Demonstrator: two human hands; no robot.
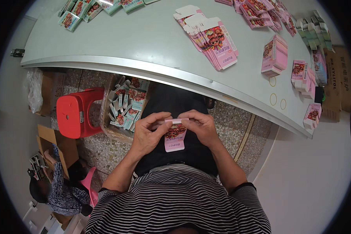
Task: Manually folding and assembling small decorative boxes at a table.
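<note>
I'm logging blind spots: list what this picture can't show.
- Head view: the held pink carton's back, hidden by its front.
- Head view: part of the pink box pile, cut off by the top edge.
- Head view: the lined box's lower contents, hidden by small boxes above.

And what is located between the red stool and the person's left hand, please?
In the head view, an open box holding small green-and-white cartons stands between the red stool and the left hand.
</note>
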